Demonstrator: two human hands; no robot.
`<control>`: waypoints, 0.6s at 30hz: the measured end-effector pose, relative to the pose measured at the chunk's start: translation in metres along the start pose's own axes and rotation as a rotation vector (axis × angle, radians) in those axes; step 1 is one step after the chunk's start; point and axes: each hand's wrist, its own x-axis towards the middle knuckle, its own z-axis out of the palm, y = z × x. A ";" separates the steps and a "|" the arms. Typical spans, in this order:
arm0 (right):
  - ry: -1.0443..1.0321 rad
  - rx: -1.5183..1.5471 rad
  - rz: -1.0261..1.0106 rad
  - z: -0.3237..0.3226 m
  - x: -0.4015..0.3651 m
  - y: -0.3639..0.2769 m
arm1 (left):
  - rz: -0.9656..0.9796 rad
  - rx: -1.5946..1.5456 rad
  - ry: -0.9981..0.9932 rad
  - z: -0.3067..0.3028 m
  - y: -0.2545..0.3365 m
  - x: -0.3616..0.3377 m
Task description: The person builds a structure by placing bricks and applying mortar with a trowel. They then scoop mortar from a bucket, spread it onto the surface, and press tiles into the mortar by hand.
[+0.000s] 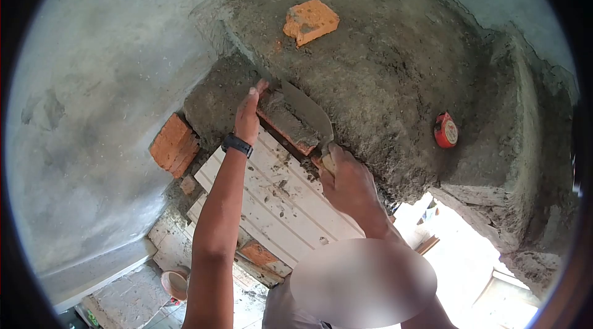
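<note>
My right hand (349, 184) is closed around the handle of a trowel (312, 112). The trowel's blade lies along the far long side of a mortar-covered brick (287, 124). At the brick's left end is my left hand (248, 118), fingers stretched out and apparently touching it; a dark wristwatch (237, 144) is on that wrist. The brick rests at the upper edge of a grooved white panel (281, 190) spotted with mortar crumbs. Beyond the brick spreads a rough grey mortar surface (377, 63).
An orange brick piece (312, 20) and a red tape measure (445, 130) lie on the mortar surface. Another brick (175, 145) leans near the grey wall (111, 82). Low on the left is a round bowl (175, 283). A bright opening (457, 236) drops away at lower right.
</note>
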 end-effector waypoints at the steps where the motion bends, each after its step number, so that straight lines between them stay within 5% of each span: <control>1: 0.067 -0.013 -0.042 -0.001 -0.002 0.001 | 0.002 -0.004 -0.001 0.000 0.001 0.002; 18: 0.108 -0.082 0.059 0.006 -0.023 0.020 | -0.040 -0.028 -0.070 0.009 -0.002 -0.002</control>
